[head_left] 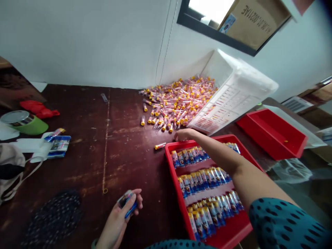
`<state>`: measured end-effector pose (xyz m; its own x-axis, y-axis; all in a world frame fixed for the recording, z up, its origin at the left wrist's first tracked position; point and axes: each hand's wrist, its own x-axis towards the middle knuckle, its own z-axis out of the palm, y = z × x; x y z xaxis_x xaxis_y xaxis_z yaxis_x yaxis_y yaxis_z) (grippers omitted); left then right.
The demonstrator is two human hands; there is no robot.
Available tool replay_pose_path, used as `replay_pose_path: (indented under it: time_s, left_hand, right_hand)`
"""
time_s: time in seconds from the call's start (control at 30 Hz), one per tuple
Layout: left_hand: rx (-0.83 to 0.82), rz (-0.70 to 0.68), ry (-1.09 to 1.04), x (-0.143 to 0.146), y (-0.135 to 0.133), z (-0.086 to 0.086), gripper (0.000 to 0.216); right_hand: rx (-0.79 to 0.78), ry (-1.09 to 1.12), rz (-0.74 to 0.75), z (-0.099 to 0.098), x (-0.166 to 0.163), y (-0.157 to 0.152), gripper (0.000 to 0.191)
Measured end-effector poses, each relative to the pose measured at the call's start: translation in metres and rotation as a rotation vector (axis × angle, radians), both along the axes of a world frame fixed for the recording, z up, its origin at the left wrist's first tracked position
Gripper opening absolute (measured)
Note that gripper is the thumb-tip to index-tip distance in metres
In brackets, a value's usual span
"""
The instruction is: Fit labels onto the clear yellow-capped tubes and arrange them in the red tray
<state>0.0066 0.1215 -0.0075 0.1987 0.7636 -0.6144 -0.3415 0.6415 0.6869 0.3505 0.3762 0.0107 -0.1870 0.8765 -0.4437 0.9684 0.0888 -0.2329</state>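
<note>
My left hand [121, 212] rests low on the dark wooden table, fingers closed round a small blue labelled tube [126, 202]. My right hand [184, 134] reaches forward over the far rim of a red tray [169, 162], fingers curled down near the edge of a heap of yellow-capped clear tubes [178, 100]. What those fingers hold is hidden. One loose yellow-capped tube [160, 146] lies just left of that hand. The red tray holds several rows of blue-labelled tubes [202, 178].
A white plastic crate [233, 100] lies tipped on its side behind the heap. A second red tray [272, 133] sits at the right. At the left are a green lidded container [24, 122], a red item [38, 108], packets [58, 143] and a bag strap.
</note>
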Motion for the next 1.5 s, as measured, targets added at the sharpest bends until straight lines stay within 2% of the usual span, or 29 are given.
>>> replay_pose_path:
  time_s: [0.1,0.17,0.27,0.43,0.57,0.63,0.77,0.87,0.93,1.03,1.13,1.2,1.37,1.43,1.5]
  left_hand:
    - [0.004,0.009,-0.008,0.001,-0.001,-0.004,0.033]
    - [0.006,0.013,-0.018,0.000,-0.002,-0.006,0.034]
    - [0.016,0.013,-0.036,-0.002,-0.003,-0.007,0.033]
    - [0.002,0.044,-0.092,0.001,0.001,-0.004,0.034]
    - [-0.009,0.096,-0.170,0.008,0.007,0.007,0.037]
    - [-0.001,0.111,-0.199,0.010,0.008,0.012,0.035]
    - [0.072,0.047,-0.154,0.009,0.004,0.017,0.030]
    - [0.200,-0.023,-0.078,0.010,-0.003,0.022,0.025]
    - [0.268,-0.039,-0.063,0.013,-0.009,0.027,0.023]
    - [0.293,-0.042,-0.068,0.020,-0.019,0.035,0.026]
    - [0.321,-0.009,0.003,0.033,-0.028,0.038,0.023]
    - [0.355,0.034,0.060,0.044,-0.033,0.038,0.021]
    - [0.354,0.169,0.006,0.066,-0.044,0.040,0.026]
    - [0.329,0.176,-0.033,0.071,-0.048,0.042,0.029]
    - [0.288,0.125,-0.060,0.073,-0.050,0.043,0.031]
  right_hand:
    - [-0.143,-0.069,0.057,-0.009,-0.012,0.008,0.022]
    - [-0.163,-0.082,0.086,-0.013,-0.021,0.008,0.021]
    - [-0.071,-0.026,0.150,-0.013,-0.041,0.005,0.019]
    - [0.073,0.121,0.311,-0.005,-0.086,0.002,0.033]
    - [0.128,0.222,0.345,0.008,-0.117,-0.007,0.024]
    - [0.098,0.393,0.330,0.018,-0.126,-0.023,0.021]
    - [-0.197,0.961,0.253,0.036,-0.132,-0.080,0.022]
    - [-0.283,1.115,0.181,0.046,-0.128,-0.128,0.016]
    - [-0.233,1.103,0.187,0.052,-0.121,-0.155,0.007]
    - [-0.040,1.027,0.259,0.060,-0.113,-0.189,0.019]
    - [0.113,0.946,0.308,0.065,-0.110,-0.221,0.010]
    - [0.180,0.923,0.290,0.066,-0.111,-0.238,0.010]
    - [0.268,0.894,0.245,0.066,-0.105,-0.258,0.017]
    - [0.273,0.872,0.274,0.068,-0.100,-0.260,0.016]
    - [0.289,0.829,0.319,0.070,-0.096,-0.262,0.013]
